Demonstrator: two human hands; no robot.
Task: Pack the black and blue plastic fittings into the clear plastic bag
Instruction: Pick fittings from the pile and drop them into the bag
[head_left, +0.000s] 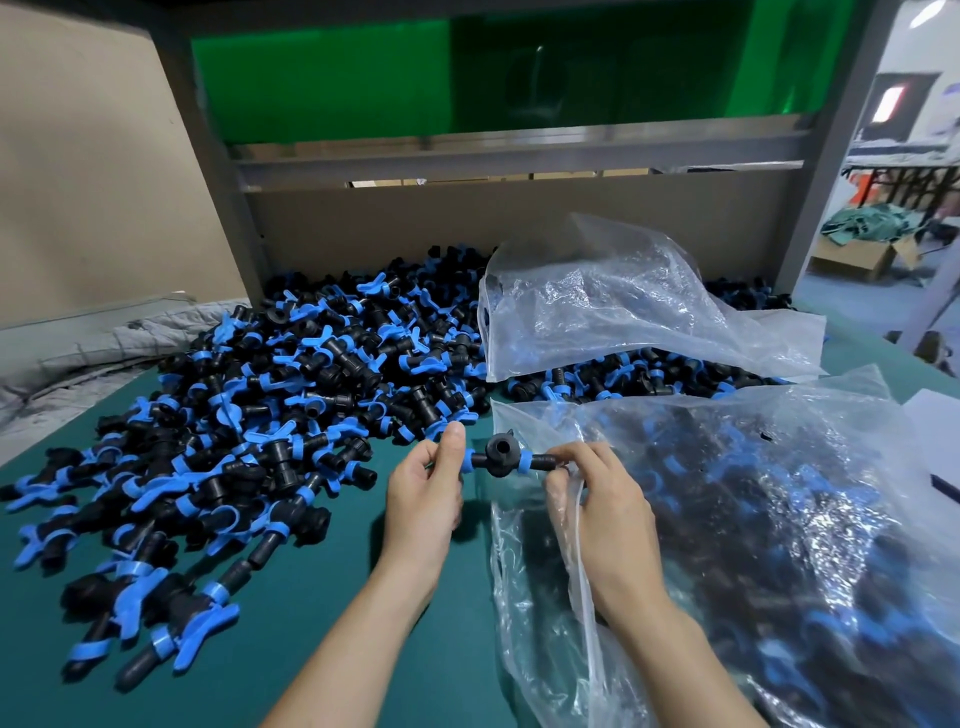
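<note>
One black and blue fitting (503, 457) is held level between both hands, just left of the mouth of a clear plastic bag (779, 519) that lies on the right and holds many fittings. My left hand (423, 499) grips the fitting's left end with the thumb on top. My right hand (605, 514) pinches its right end, with the bag's edge lying over its fingers. A large pile of loose fittings (270, 405) covers the green table to the left and behind.
A second, crumpled clear bag (623, 301) lies on the pile at the back right. A grey frame and cardboard panel (467, 218) wall off the back. Grey cloth (78, 343) lies at the left. Bare green tabletop (291, 649) shows between my forearms and the pile.
</note>
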